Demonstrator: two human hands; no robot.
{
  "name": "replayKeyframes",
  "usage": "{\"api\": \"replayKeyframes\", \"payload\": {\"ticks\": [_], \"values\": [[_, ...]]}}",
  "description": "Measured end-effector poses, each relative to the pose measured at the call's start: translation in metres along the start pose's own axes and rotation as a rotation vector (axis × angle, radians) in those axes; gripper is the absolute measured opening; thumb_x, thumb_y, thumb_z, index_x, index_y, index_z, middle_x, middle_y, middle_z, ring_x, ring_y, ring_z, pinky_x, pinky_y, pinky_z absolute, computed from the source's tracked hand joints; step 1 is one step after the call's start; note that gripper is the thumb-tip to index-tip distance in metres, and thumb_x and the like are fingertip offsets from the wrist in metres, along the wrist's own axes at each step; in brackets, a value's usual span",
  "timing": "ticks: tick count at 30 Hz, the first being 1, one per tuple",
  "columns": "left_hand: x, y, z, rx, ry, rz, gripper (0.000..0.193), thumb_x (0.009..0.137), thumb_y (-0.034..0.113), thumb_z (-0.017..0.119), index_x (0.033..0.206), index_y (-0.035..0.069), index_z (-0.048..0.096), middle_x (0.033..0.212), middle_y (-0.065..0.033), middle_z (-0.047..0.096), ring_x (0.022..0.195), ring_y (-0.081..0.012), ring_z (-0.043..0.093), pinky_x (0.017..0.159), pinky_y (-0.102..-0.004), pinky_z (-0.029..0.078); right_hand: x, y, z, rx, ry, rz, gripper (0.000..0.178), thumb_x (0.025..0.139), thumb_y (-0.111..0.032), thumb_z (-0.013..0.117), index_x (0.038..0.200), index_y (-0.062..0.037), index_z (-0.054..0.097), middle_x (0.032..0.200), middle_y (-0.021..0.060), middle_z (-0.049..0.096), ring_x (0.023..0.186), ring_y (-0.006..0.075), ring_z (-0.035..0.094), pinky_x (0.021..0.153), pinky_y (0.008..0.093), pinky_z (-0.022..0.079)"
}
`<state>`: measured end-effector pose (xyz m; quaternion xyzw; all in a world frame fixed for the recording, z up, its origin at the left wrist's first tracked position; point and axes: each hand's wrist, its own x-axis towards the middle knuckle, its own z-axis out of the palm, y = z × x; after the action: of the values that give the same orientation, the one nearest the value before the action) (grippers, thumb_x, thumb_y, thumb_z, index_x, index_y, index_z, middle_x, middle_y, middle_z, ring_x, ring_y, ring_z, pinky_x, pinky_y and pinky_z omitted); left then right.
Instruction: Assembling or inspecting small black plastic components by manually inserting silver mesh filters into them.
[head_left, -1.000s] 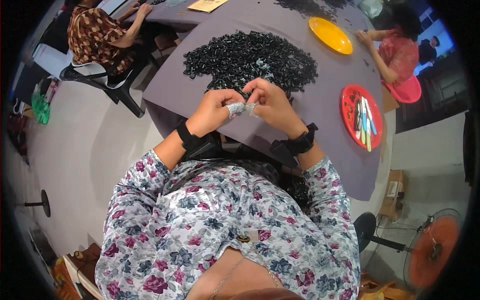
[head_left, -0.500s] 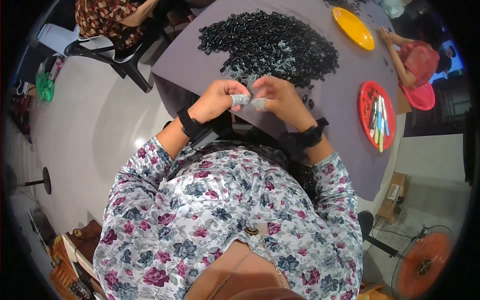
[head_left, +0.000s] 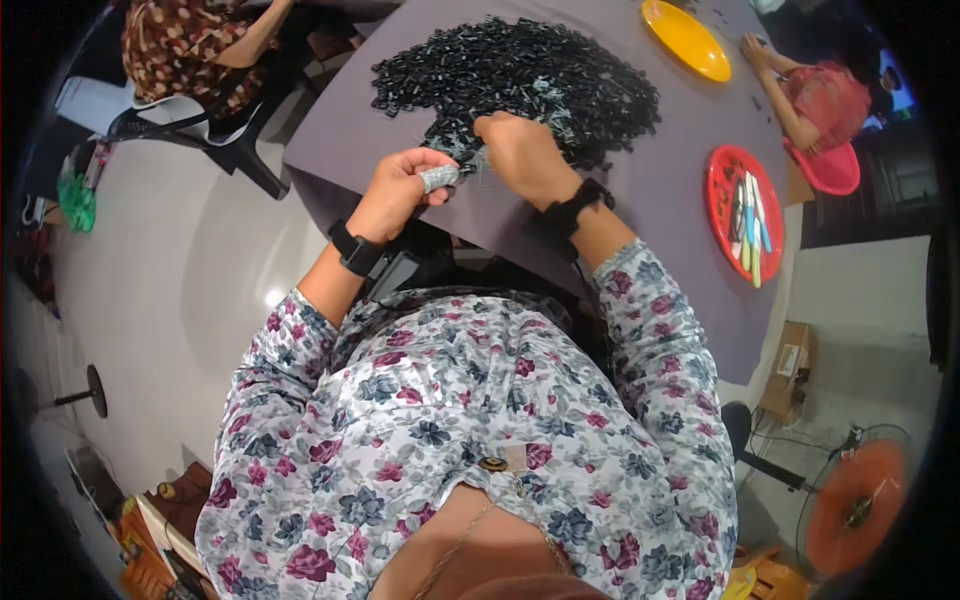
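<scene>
A large heap of small black pieces (head_left: 520, 70), with greyish translucent bits among them, lies on the table. At its near edge my left hand (head_left: 402, 190) is closed, its thumb wrapped in pale grey tape. Between thumb and fingers it pinches a small black piece (head_left: 467, 170). My right hand (head_left: 528, 158) reaches over the front of the heap, back of the hand up and fingers bent down. Its fingertips are mostly hidden, so whatever they grip cannot be made out. Black straps circle both wrists.
On the right of the purple-grey tablecloth (head_left: 680, 300) stands a red plate (head_left: 717, 217) holding several knife-like tools (head_left: 755, 230) and small dark bits. A yellow plate (head_left: 687, 40) lies farther back. Other people sit at far left and far right. A fan (head_left: 855, 510) stands lower right.
My right hand has moved away from the left, forward and left onto the heap, and turned palm down. My left hand has shifted slightly left, still pinching.
</scene>
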<state>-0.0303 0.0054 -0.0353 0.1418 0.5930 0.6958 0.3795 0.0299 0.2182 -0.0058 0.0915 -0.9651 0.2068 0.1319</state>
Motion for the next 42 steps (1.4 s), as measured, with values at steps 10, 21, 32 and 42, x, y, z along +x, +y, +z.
{"api": "replayKeyframes", "payload": {"ticks": [10, 21, 32, 42], "values": [[0.007, -0.002, -0.005, 0.022, -0.027, 0.015, 0.011, 0.097, 0.008, 0.063, 0.105, 0.003, 0.068, 0.086, -0.0011, 0.07, 0.069, -0.005, 0.061, 0.063, -0.0182, 0.049, -0.01, 0.012, 0.005, 0.012, 0.031, -0.021, 0.019, 0.077, -0.007, 0.065, 0.095, -0.002, 0.063, 0.091, 0.0186, 0.065, 0.083, 0.0384, 0.065, 0.074, 0.0474, 0.053], [0.008, 0.012, 0.016, 0.006, -0.074, 0.034, 0.01, 0.097, 0.003, 0.06, 0.103, 0.003, 0.068, 0.087, -0.0003, 0.069, 0.069, -0.0044, 0.06, 0.062, -0.0179, 0.049, -0.028, -0.01, -0.025, 1.004, -0.142, 0.3, 0.018, 0.087, 0.002, 0.056, 0.103, 0.0024, 0.064, 0.09, 0.0052, 0.068, 0.069, 0.0084, 0.063, 0.059, 0.0222, 0.051], [0.006, 0.015, 0.015, 0.008, -0.048, 0.048, 0.01, 0.096, 0.008, 0.065, 0.104, 0.002, 0.067, 0.085, -0.0002, 0.066, 0.068, -0.006, 0.059, 0.061, -0.018, 0.046, -0.038, -0.011, -0.024, 1.056, -0.099, 0.32, 0.027, 0.085, 0.009, 0.049, 0.107, 0.0073, 0.065, 0.091, 0.012, 0.07, 0.074, 0.0151, 0.07, 0.065, 0.0261, 0.056], [0.0, 0.018, 0.024, 0.027, -0.058, 0.032, 0.012, 0.096, 0.007, 0.063, 0.107, 0.002, 0.066, 0.088, 0.0, 0.067, 0.069, -0.005, 0.059, 0.064, -0.0178, 0.047, -0.043, -0.009, -0.023, 1.101, -0.099, 0.365, 0.026, 0.09, 0.002, 0.053, 0.115, 0.0016, 0.06, 0.099, 0.0108, 0.071, 0.086, 0.0157, 0.071, 0.073, 0.0262, 0.056]]}}
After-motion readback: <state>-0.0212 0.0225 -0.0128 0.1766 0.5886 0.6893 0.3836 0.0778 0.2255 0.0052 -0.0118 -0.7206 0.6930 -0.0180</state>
